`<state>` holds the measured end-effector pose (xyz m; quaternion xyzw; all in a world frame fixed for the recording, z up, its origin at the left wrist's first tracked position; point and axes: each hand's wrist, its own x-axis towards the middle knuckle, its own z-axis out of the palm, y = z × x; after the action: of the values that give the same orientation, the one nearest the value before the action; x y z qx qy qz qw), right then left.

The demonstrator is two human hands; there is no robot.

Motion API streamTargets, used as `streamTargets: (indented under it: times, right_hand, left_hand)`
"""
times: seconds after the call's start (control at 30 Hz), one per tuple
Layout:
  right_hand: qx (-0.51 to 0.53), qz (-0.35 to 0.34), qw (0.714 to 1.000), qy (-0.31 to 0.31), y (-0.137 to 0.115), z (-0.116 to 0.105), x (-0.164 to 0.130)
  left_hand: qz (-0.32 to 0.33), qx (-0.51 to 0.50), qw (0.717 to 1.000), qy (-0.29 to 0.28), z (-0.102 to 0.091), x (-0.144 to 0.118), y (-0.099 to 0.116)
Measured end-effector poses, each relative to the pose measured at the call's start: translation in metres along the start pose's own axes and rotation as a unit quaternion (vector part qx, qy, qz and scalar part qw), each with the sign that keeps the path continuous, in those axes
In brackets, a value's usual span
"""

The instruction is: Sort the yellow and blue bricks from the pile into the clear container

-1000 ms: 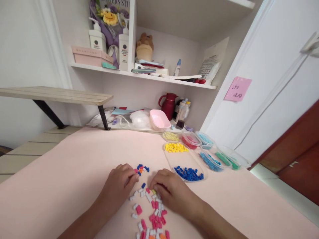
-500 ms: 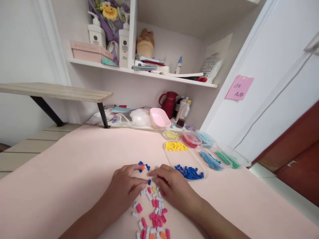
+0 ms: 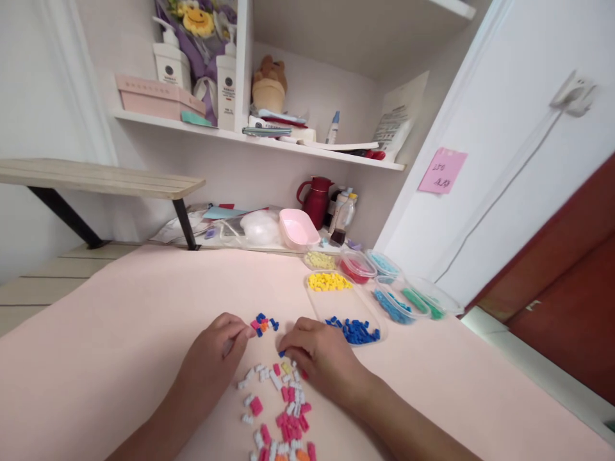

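- Left hand [image 3: 216,349] lies palm-down on the pink desk [image 3: 120,333], fingers bent, tips right up against a small cluster of blue bricks [image 3: 263,323] with a pink and an orange one mixed in. Looks like it pinches one of those tiny bricks, but honestly I can't tell if anything's really in the grip.
- Right hand [image 3: 314,358] is curled knuckles-up just right of the left one, fingertips pressing down on a single blue brick [image 3: 282,353] at the far edge of the loose pile. Can't say whether it actually grips it or only touches it.
- The loose pile [image 3: 283,410] of white and pink bricks spreads between the two wrists and runs toward the near edge, with a couple of orange ones at the very bottom and a pale yellow one close to the right fingertips.
- Just right of the right hand, a clear oval tray [image 3: 343,307] holds yellow bricks at its far end and dark blue bricks at its near end.
- Farther right and behind it sit more clear tubs: pale yellow [image 3: 319,260], red [image 3: 357,269], light blue [image 3: 384,262], blue [image 3: 391,306] and green [image 3: 425,302].
- At the far side of the desk, near the wall: a pink bowl [image 3: 298,228] and a dark red jug [image 3: 314,200], under a cluttered shelf [image 3: 269,144].
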<state>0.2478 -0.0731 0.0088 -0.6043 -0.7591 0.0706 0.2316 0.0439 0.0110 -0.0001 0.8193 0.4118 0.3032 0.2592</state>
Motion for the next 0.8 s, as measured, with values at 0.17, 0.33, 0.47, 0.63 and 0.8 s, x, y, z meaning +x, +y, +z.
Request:
streamTargets:
  times: [0.17,0.33,0.47,0.63,0.8]
  right_hand:
    - [0.038,0.027,0.995,0.086,0.015,-0.035,-0.003]
    - [0.032,0.138,0.974,0.174,0.049,-0.075,-0.014]
    - [-0.003,0.179,0.979,0.093,0.056,-0.081,-0.02]
    - [0.025,0.149,0.982,0.115,0.046,-0.076,-0.021]
    - [0.12,0.076,0.982,0.121,0.021,-0.056,-0.018]
  left_hand:
    - [-0.001,0.001,1.0,0.024,-0.001,0.002,-0.005]
    - [-0.019,-0.004,1.0,0.013,0.001,0.004,-0.011]
    - [-0.028,-0.006,0.999,0.024,0.004,0.003,-0.015]
    - [-0.025,-0.002,0.999,0.028,0.003,0.007,-0.021]
    - [0.006,0.049,0.999,0.023,0.008,0.008,-0.025]
